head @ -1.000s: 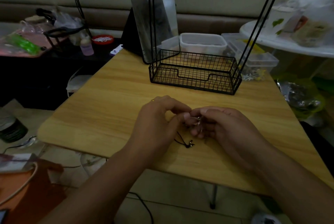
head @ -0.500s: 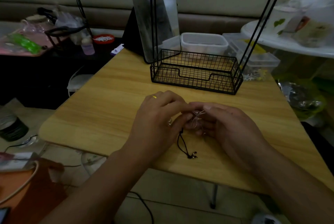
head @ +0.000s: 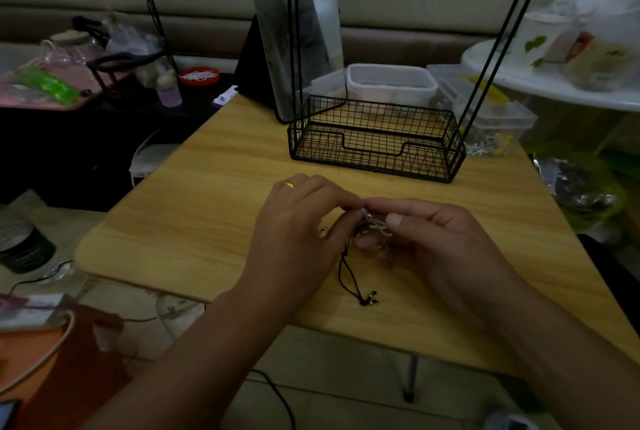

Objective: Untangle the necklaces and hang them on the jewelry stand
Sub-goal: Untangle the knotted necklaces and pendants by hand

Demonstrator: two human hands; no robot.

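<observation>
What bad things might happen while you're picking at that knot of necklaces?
Both the left hand and the right hand pinch the tangled necklaces close together, so pulling hard might tighten the knot or snap a thin chain. The black cord trails down toward the near edge of the wooden table; its beaded end could catch or slip off. The light is dim, so fine links are probably hard to follow.

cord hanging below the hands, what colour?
Black cord, small dark beads at its end; head view.
</observation>
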